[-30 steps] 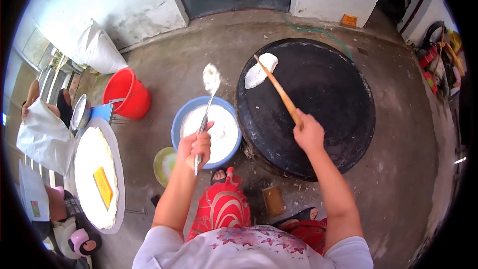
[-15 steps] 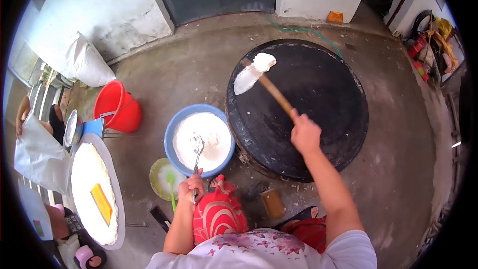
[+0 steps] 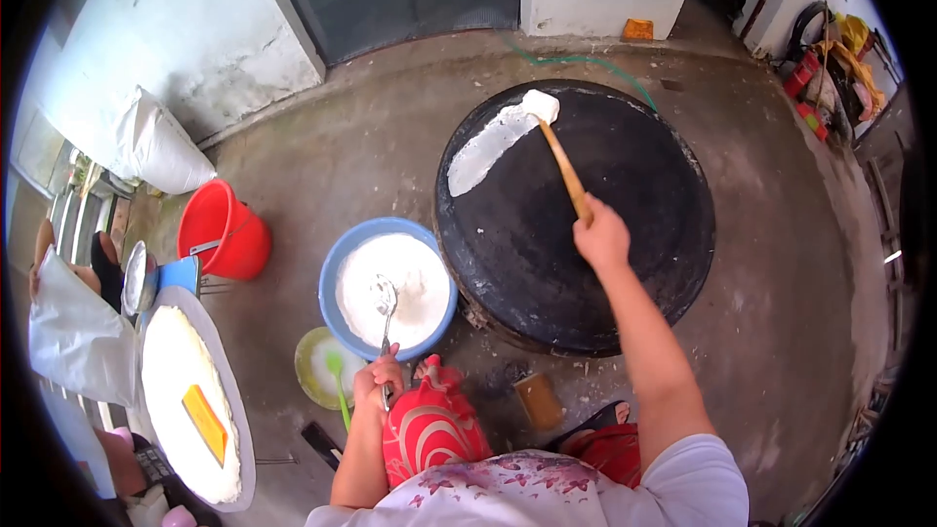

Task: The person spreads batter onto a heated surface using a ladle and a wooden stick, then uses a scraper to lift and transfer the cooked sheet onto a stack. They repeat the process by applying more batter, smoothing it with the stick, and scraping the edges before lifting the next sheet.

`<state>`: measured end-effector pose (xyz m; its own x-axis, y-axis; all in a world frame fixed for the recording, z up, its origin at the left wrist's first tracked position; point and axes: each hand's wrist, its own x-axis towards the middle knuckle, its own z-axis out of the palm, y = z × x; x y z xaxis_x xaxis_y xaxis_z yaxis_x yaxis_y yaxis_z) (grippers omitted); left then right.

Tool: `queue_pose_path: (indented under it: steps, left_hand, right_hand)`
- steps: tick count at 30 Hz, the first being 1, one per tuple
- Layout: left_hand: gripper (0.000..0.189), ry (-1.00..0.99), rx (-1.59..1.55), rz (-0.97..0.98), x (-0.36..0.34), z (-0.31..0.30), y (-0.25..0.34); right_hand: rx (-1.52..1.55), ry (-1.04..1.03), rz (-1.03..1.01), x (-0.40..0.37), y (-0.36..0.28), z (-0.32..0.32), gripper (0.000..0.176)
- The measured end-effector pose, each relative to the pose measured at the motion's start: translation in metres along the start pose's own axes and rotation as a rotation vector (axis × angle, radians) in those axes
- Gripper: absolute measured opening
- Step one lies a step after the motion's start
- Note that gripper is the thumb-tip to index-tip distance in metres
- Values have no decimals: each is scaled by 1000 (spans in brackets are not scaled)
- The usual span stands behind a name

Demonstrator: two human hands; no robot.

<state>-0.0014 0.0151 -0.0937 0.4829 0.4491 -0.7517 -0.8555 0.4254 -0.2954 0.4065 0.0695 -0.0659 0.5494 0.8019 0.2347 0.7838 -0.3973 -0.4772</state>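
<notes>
My right hand [image 3: 602, 232] is closed round the handle of a wooden batter spreader [image 3: 563, 164]. Its far end sits at a lump of white batter [image 3: 540, 107] near the back edge of a large round black griddle [image 3: 625, 224]. A strip of thin batter [image 3: 480, 158] curves along the griddle's left rim behind it. In my left hand [image 3: 379, 379] is the handle of a metal ladle [image 3: 387, 307], whose bowl rests in white batter inside a blue basin [image 3: 332, 278]. The basin stands on the floor left of the griddle.
A green bowl [image 3: 310, 371] with a light green brush [image 3: 338, 371] is beside the basin. A red bucket [image 3: 244, 239] stands further left. Stacked pale sheets [image 3: 185, 371] carry a yellow scraper [image 3: 205, 425]. Another person's arm [image 3: 44, 244] shows at the far left, near a plastic sheet [image 3: 78, 332].
My right hand has swept the spreader's end along the rim, away and to the right. The batter lump moved with it and the strip grew longer. My left hand still holds the ladle.
</notes>
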Motion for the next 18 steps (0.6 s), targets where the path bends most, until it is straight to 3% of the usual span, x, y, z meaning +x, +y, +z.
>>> queue_pose_path:
  steps: [4,8,10,11,12,14,15,16,18]
  left_hand:
    - [26,-25,-16,-32,7,-4,3]
    - [26,8,-1,-3,2,-1,1]
    - [26,9,-4,-9,5,1,2]
    - [26,-6,-5,-25,7,-1,6]
    - [26,-17,-9,-41,9,-4,7]
    - [26,-8,-12,-33,10,-3,7]
    - [26,2,-12,-25,9,-2,5]
    - [26,10,-9,-16,8,0,5]
    - [27,-10,11,-22,9,-3,7]
  right_hand:
    - [-163,-74,-142,-15,-21,-6,46]
    - [-276,83,-130,22,15,-13,43]
    - [799,-358,500,18,-1,-26,44]
    - [1123,-454,663,9,-8,-41,44]
    - [1121,-451,630,1,-18,-41,43]
    - [979,-338,472,-5,-27,-16,44]
    - [477,-160,55,-3,-10,12,47]
    - [479,-160,60,0,-11,9,47]
    - [-360,-306,69,23,-25,-17,71]
